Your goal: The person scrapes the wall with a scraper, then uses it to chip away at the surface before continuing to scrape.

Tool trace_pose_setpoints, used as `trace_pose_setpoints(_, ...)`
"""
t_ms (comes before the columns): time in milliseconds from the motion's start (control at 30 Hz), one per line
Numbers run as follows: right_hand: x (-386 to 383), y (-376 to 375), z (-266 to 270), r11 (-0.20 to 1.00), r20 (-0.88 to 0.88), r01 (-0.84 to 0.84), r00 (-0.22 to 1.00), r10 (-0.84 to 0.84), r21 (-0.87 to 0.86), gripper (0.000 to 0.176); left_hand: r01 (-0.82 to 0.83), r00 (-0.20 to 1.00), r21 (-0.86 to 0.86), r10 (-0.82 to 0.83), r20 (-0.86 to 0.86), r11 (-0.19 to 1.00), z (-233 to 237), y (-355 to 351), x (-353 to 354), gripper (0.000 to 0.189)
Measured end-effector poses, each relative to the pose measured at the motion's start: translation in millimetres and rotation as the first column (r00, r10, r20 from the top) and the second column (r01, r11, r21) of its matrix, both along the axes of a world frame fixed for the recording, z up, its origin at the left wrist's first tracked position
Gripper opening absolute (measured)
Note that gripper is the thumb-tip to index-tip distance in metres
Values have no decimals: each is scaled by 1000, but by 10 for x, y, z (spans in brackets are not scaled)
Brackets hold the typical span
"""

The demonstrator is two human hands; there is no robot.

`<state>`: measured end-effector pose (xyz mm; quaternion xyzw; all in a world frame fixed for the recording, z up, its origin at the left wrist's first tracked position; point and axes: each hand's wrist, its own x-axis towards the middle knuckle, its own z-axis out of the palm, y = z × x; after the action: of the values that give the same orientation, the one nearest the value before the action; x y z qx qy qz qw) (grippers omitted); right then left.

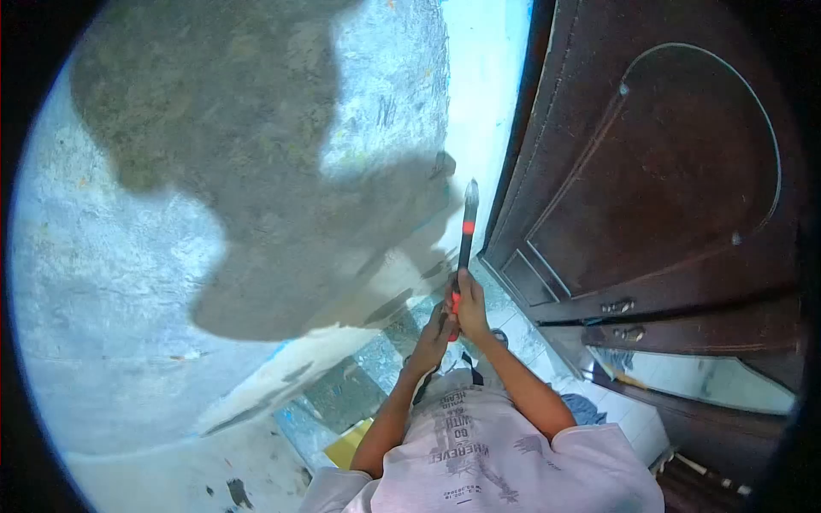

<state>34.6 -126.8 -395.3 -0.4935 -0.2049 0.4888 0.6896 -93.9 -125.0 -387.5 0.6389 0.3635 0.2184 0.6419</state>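
A long tool (467, 244) with a black and red handle and a narrow metallic tip stands up in front of me, beside the rough grey-blue wall (376, 94). My right hand (469, 308) is wrapped round its handle. Lower and to the left, my left hand (435, 339) is closed round the bottom of the same handle. The tool's tip is over the pale strip near the wall's right side; whether it touches the surface cannot be made out.
On the right stands a dark wooden cabinet (650, 171) with metal handles. Below are a tiled floor (522, 338), a yellow item (348, 443) and a bluish cloth (583, 409). A large shadow falls across the wall.
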Motion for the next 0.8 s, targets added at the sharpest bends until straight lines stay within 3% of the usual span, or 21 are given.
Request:
trace_pose_setpoints(100, -63, 326, 450, 1000, 109, 3, 994, 0, -28, 51, -24, 1000, -29, 24, 3, 999, 272, 90, -234, 43)
trace_pose_setpoints(133, -114, 475, 537, 999, 70, 42, 997, -41, -7, 52, -53, 997, -24, 52, -49, 998, 406, 175, -291, 43)
trace_pose_setpoints(167, -167, 610, 597, 997, 29, 82, 996, -82, 11, 54, -95, 995, 72, 97, -24, 993, 248, 287, -348, 43)
trace_pose_setpoints(233, -270, 817, 500, 996, -139, 93, 986, -91, 10, 54, -89, 993, 85, 96, -74, 992, 584, 418, -454, 41)
trace_pose_setpoints(333, -552, 895, 335, 996, -187, 85, 979, -81, 17, 55, -76, 989, 200, 99, -111, 977, 426, 495, -723, 38)
trace_pose_setpoints(433, -799, 882, 119, 991, -223, 131, 967, -125, 11, 52, -105, 972, 139, 132, -195, 985, 506, 353, -972, 39)
trace_pose_setpoints(500, -842, 901, 37, 985, -199, 168, 965, -172, -38, 51, -62, 980, 201, 97, -171, 978, 445, 250, -1122, 42)
trace_pose_setpoints(533, -812, 929, 46, 981, -209, 185, 959, -192, -57, 48, -111, 975, 120, 131, -181, 987, 436, 166, -1140, 42)
trace_pose_setpoints(567, -753, 944, 64, 982, -208, 178, 960, -187, -61, 48, -165, 967, 38, 169, -190, 986, 433, 89, -1143, 43)
trace_pose_setpoints(700, -542, 1066, 248, 994, -193, 104, 976, -105, -14, 41, -175, 966, -13, 170, -193, 984, 436, 8, -935, 41)
trace_pose_setpoints(733, -473, 1120, 264, 995, -184, 103, 978, -102, 0, 41, -108, 974, 96, 125, -191, 990, 475, 62, -852, 48)
trace_pose_setpoints(800, -331, 1168, 311, 995, -222, 97, 970, -96, -6, 44, -153, 973, 87, 166, -161, 984, 355, 93, -714, 47)
